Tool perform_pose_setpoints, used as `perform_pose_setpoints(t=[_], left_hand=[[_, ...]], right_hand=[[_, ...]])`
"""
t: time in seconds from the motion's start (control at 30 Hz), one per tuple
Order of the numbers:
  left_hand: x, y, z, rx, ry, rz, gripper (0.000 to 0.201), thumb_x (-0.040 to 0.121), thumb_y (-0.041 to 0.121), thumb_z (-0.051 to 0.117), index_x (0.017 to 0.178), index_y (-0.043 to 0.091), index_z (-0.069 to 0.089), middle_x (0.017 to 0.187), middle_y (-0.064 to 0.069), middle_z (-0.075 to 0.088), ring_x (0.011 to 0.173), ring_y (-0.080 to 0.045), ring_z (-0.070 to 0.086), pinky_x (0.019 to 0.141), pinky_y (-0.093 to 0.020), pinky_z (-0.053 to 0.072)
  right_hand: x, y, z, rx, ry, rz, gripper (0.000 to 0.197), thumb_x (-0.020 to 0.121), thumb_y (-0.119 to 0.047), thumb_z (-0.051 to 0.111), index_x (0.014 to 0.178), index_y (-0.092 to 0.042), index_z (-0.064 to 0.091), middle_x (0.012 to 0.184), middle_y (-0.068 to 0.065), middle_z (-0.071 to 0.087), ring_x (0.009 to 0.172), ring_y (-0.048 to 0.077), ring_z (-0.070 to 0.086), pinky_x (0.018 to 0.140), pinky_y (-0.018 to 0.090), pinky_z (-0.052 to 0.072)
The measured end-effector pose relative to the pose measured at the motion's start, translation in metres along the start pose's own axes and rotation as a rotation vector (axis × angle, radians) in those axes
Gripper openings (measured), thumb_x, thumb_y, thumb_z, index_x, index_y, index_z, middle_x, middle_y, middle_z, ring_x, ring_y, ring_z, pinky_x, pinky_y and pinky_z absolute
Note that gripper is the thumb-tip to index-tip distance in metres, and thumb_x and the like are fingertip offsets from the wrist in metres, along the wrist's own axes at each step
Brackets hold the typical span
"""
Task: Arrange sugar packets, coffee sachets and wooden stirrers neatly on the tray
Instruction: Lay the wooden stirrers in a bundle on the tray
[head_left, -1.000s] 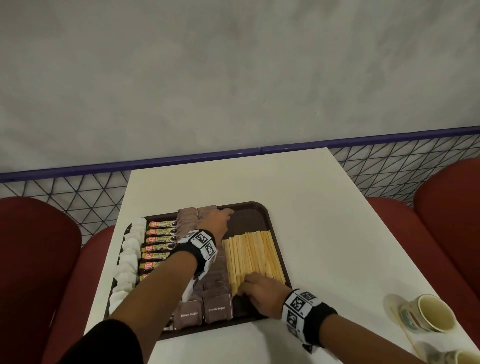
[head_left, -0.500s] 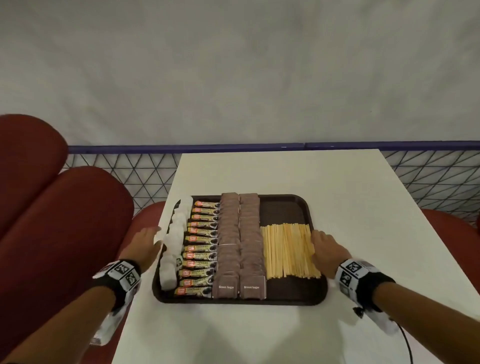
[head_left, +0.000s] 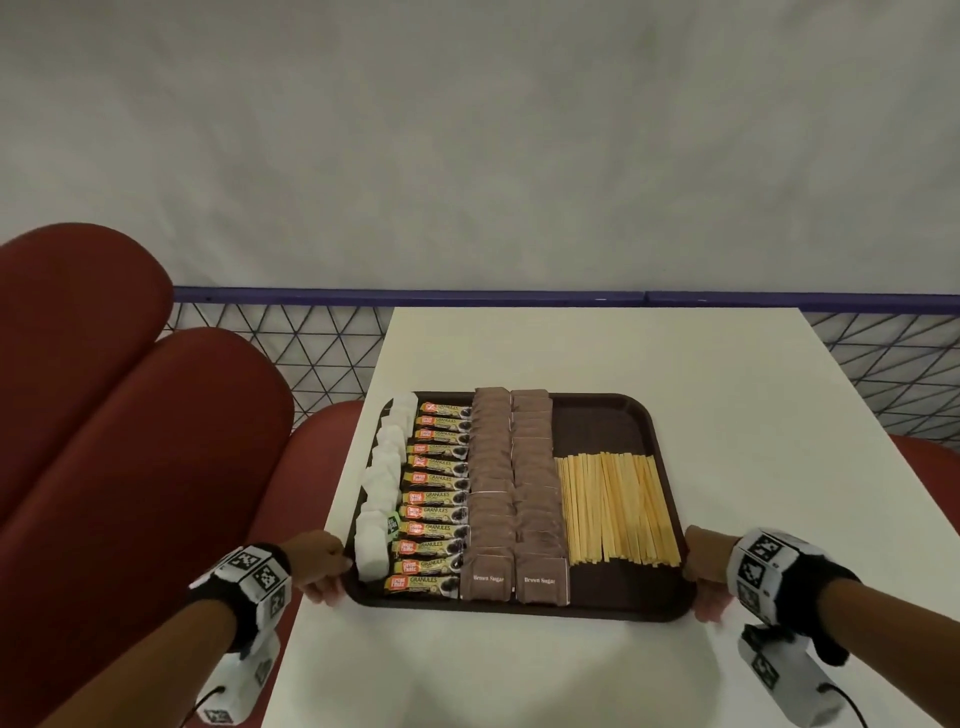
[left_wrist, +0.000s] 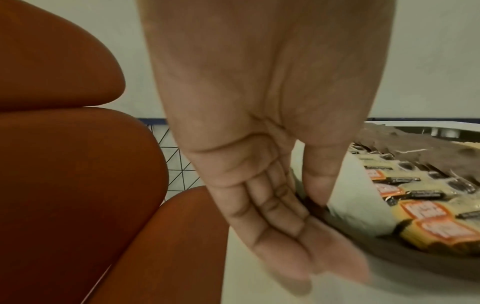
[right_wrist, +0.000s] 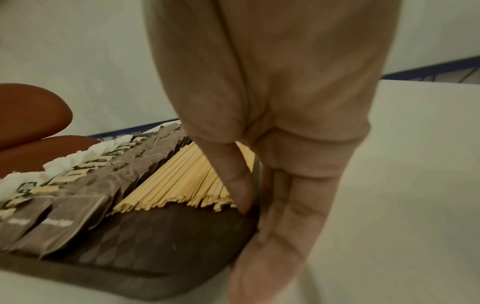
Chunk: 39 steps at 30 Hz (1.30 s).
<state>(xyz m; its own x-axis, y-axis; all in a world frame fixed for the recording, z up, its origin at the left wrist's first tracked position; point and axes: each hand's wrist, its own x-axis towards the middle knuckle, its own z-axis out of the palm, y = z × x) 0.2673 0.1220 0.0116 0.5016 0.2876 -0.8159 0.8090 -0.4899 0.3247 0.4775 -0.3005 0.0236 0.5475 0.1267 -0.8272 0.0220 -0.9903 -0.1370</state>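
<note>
The dark brown tray (head_left: 597, 426) lies on the white table. From left to right it carries a column of white sugar packets (head_left: 384, 483), a column of coffee sachets (head_left: 436, 512), two columns of brown sugar packets (head_left: 514, 499) and a flat row of wooden stirrers (head_left: 618, 509). My left hand (head_left: 324, 569) grips the tray's near left corner. In the left wrist view that left hand (left_wrist: 311, 222) has its thumb on the tray rim (left_wrist: 415, 265) and its fingers under it. My right hand (head_left: 704, 577) holds the near right corner; the right hand (right_wrist: 257, 226) sets its thumb inside the tray (right_wrist: 155, 246), beside the stirrers (right_wrist: 182, 181).
The table (head_left: 675, 364) runs back to a blue rail (head_left: 467, 299) with a wire mesh under it, and a grey wall lies beyond. Red padded seats (head_left: 130, 441) stand along the left side, and another red seat (head_left: 924, 457) on the right.
A second ago my left hand lay on the brown sugar packets and my right at the stirrers' near ends. Both moved out to the tray's sides, then back to its near corners, and gripped the rim.
</note>
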Motion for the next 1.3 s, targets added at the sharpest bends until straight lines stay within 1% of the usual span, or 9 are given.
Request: perform_pose_setpoints(t=[0.13,0.23,0.27,0.37,0.47,0.57,0.7,0.9,1.3], left_hand=[[0.021,0.001,-0.009,-0.119,0.183,0.052,0.017,0.096,0.008,0.047,0.081,0.003,0.054,0.061,-0.007,0.058,0.049,-0.016,0.055,0.047,-0.022,0.047],[0.034,0.005,-0.014,-0.270,0.365,0.111,0.024,0.092,-0.002,0.050,0.115,0.000,0.051,0.068,-0.011,0.058,0.056,-0.022,0.055,0.049,-0.023,0.047],[0.037,0.009,-0.015,-0.314,0.408,0.113,0.035,0.090,-0.005,0.052,0.124,0.000,0.047,0.075,-0.014,0.059,0.062,-0.025,0.056,0.056,-0.027,0.049],[0.043,0.021,-0.017,-0.417,0.503,0.124,0.047,0.084,-0.010,0.056,0.129,-0.003,0.044,0.095,-0.021,0.061,0.086,-0.034,0.059,0.086,-0.045,0.049],[0.051,0.033,-0.020,-0.399,0.553,0.141,0.045,0.083,-0.009,0.057,0.127,0.001,0.050,0.108,-0.023,0.065,0.105,-0.037,0.059,0.090,-0.041,0.045],[0.058,0.042,-0.028,-0.331,0.534,0.185,0.043,0.085,-0.007,0.054,0.127,0.003,0.052,0.116,-0.022,0.063,0.110,-0.037,0.057,0.094,-0.039,0.045],[0.065,0.061,-0.037,-0.202,0.513,0.203,0.047,0.089,-0.002,0.052,0.135,-0.001,0.042,0.132,-0.023,0.052,0.122,-0.037,0.048,0.105,-0.040,0.036],[0.074,0.076,-0.042,-0.085,0.489,0.167,0.053,0.096,0.005,0.044,0.144,-0.001,0.024,0.142,-0.024,0.040,0.130,-0.036,0.040,0.105,-0.034,0.031],[0.078,0.079,-0.046,0.016,0.486,0.161,0.054,0.097,0.007,0.040,0.146,0.000,0.018,0.137,-0.025,0.043,0.125,-0.037,0.044,0.105,-0.037,0.034]], right_hand=[[0.013,-0.014,-0.006,0.162,0.138,-0.016,0.029,0.086,0.001,0.055,0.098,-0.008,0.030,0.072,0.002,0.044,0.074,0.022,0.057,0.061,0.025,0.057],[0.002,-0.036,-0.013,0.403,0.262,0.036,0.019,0.091,0.003,0.043,0.101,-0.008,0.030,0.081,0.010,0.043,0.065,0.021,0.044,0.030,0.019,0.042],[0.003,-0.041,-0.015,0.433,0.308,0.038,0.022,0.091,0.005,0.043,0.104,-0.008,0.030,0.087,0.013,0.044,0.063,0.018,0.042,0.031,0.021,0.040],[0.019,-0.052,-0.018,0.505,0.425,-0.002,0.041,0.088,0.006,0.047,0.123,-0.009,0.032,0.091,0.013,0.051,0.068,0.018,0.048,0.053,0.025,0.043],[0.027,-0.065,-0.019,0.586,0.529,-0.022,0.044,0.088,0.006,0.043,0.129,-0.010,0.038,0.107,0.023,0.058,0.081,0.029,0.054,0.072,0.035,0.049],[0.031,-0.075,-0.021,0.633,0.600,-0.033,0.045,0.091,0.005,0.038,0.133,-0.010,0.041,0.114,0.025,0.058,0.097,0.037,0.059,0.076,0.036,0.049],[0.034,-0.084,-0.023,0.652,0.667,-0.026,0.045,0.090,0.006,0.039,0.134,-0.006,0.043,0.122,0.025,0.057,0.111,0.041,0.054,0.092,0.043,0.047],[0.038,-0.087,-0.029,0.649,0.672,-0.024,0.046,0.090,0.007,0.042,0.135,-0.005,0.042,0.126,0.023,0.055,0.115,0.039,0.053,0.097,0.042,0.045],[0.035,-0.089,-0.033,0.603,0.709,-0.031,0.040,0.090,0.009,0.040,0.127,-0.001,0.050,0.125,0.022,0.057,0.115,0.037,0.053,0.096,0.037,0.042]])
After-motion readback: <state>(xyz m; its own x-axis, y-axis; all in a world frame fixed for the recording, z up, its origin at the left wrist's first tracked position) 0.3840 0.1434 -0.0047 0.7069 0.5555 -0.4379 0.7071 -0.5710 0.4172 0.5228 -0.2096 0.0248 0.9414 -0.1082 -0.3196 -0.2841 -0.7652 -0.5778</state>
